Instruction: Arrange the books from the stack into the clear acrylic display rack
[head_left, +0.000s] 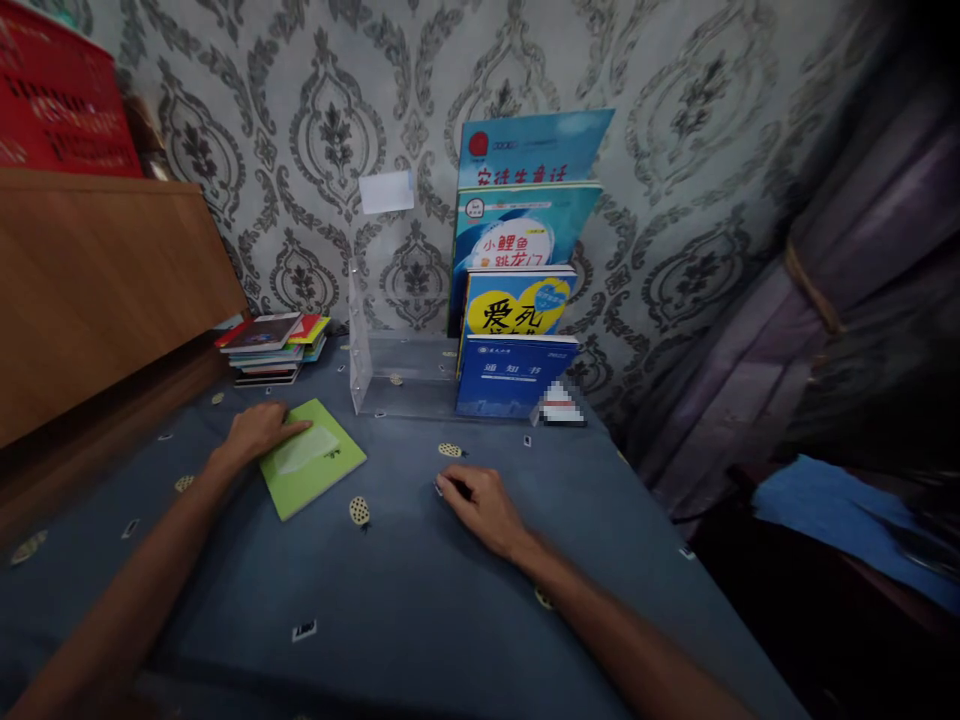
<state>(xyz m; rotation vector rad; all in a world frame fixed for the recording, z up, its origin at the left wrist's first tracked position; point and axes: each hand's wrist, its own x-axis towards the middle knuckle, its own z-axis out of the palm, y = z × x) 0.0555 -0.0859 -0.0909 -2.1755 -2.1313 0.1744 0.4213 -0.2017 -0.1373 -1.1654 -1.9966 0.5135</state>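
Note:
A thin lime-green book [319,475] with a pale patch on its cover lies flat on the blue tablecloth. My left hand [259,432] is at its upper left edge, one digit stretched across the cover and the other fingers curled at the edge, partly hidden. To the right, my right hand [484,505] rests on the cloth, fingers curled in and holding nothing I can see. Behind both hands stands a clear stepped rack [405,398]. Its right side bears upright books, with a dark blue book [517,380] in front and a yellow-and-blue book [521,300] behind it.
Several books lie in a stack [270,350] at the back left, beside a wooden cabinet [105,290] with a red box [64,100] on top. Taller teal books [532,150] rise at the rack's rear. A curtain [847,300] hangs on the right. Patterned wallpaper covers the wall.

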